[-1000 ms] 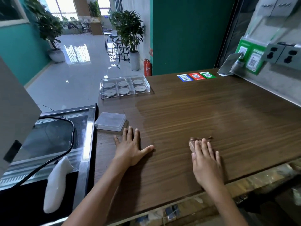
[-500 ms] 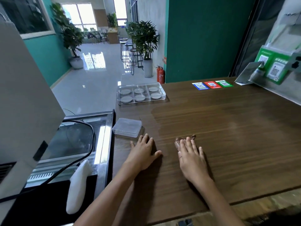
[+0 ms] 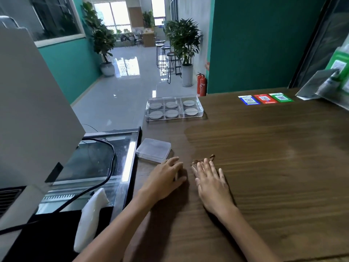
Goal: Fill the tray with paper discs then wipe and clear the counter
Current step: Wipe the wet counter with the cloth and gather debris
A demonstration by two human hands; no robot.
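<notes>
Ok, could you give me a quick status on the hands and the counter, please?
Right hand flat on brown cloth, left hand flat on counter. Tray holds six discs. Small clear box ahead of left hand.

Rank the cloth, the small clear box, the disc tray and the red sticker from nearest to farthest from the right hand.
1. Cloth, under the right hand's fingers.
2. Clear box, left, beside the counter's edge.
3. Disc tray, far left.
4. Red sticker, far right.
</notes>
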